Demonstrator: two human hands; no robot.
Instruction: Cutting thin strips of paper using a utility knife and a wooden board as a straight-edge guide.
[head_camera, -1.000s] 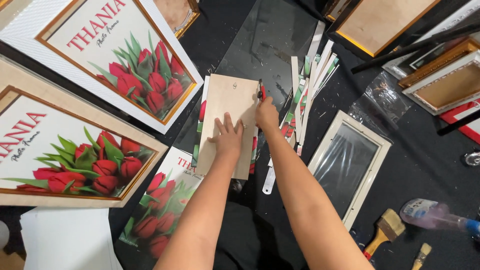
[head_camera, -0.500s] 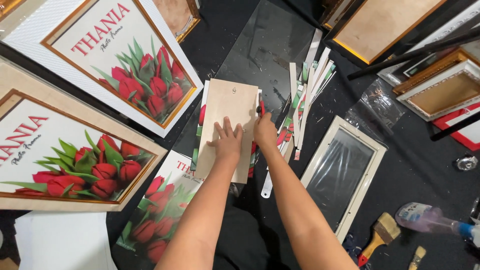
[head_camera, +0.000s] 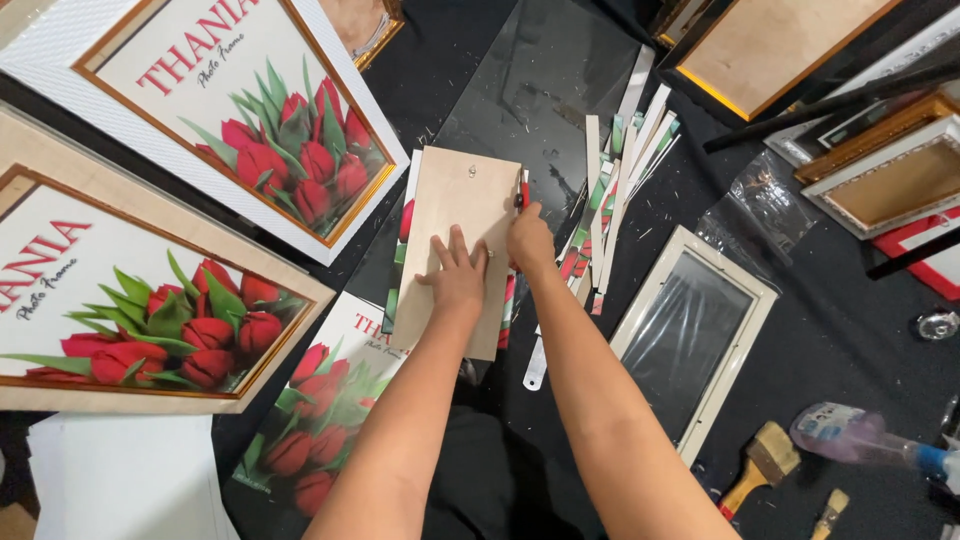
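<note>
Left hand (head_camera: 458, 275) flat, fingers spread, pressing board (head_camera: 455, 245); board's long axis runs away from body. Right hand (head_camera: 528, 238) at right edge, gripping red cutter (head_camera: 523, 192), probably.

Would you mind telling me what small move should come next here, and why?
Probably draw the red cutter down along the wooden board's right edge: the left hand presses the board flat on the tulip print, and the right hand holds the cutter near the top.
</note>
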